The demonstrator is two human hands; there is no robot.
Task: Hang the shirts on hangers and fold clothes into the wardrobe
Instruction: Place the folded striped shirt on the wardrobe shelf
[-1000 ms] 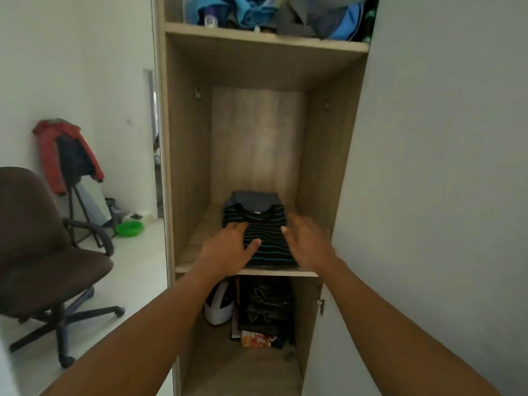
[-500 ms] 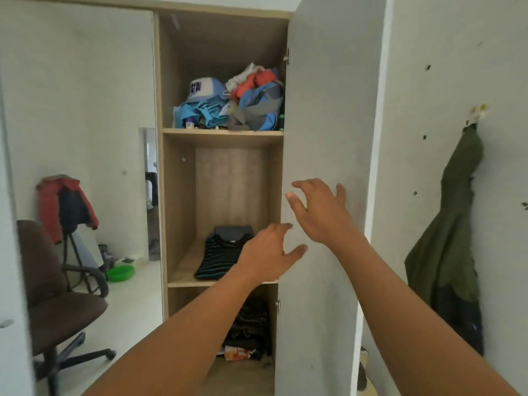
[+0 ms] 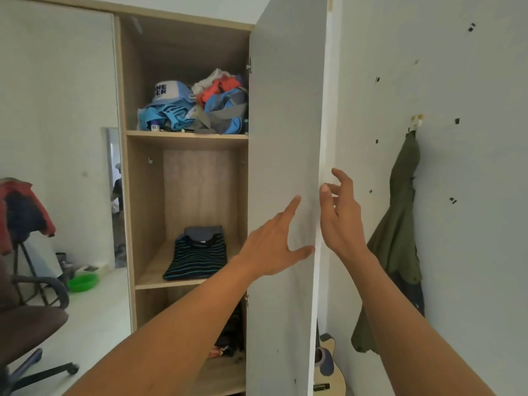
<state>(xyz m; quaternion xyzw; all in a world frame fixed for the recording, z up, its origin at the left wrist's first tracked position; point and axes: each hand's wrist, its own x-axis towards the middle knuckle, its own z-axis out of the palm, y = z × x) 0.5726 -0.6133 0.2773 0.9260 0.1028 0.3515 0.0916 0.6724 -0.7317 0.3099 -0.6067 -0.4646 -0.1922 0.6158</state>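
Observation:
The wooden wardrobe (image 3: 144, 212) stands with its white door (image 3: 285, 124) swung out. On its middle shelf (image 3: 154, 277) lies a folded black shirt with blue stripes (image 3: 195, 260), with a grey folded garment (image 3: 203, 232) behind it. My left hand (image 3: 274, 247) is spread flat against the door's inner face near its free edge. My right hand (image 3: 341, 218) is at the door's edge from the outer side, fingers loosely bent around it, thumb by the edge. Neither hand holds any clothing.
A heap of loose clothes (image 3: 197, 107) fills the top shelf. Dark items (image 3: 233, 335) sit in the bottom compartment. A green jacket (image 3: 397, 241) hangs on a wall hook at right, a guitar (image 3: 327, 367) stands below. An office chair (image 3: 25, 318) and red jacket (image 3: 20, 207) are left.
Both hands left the striped shirt on the shelf and moved up and right to the door. The view pulled back from the wardrobe.

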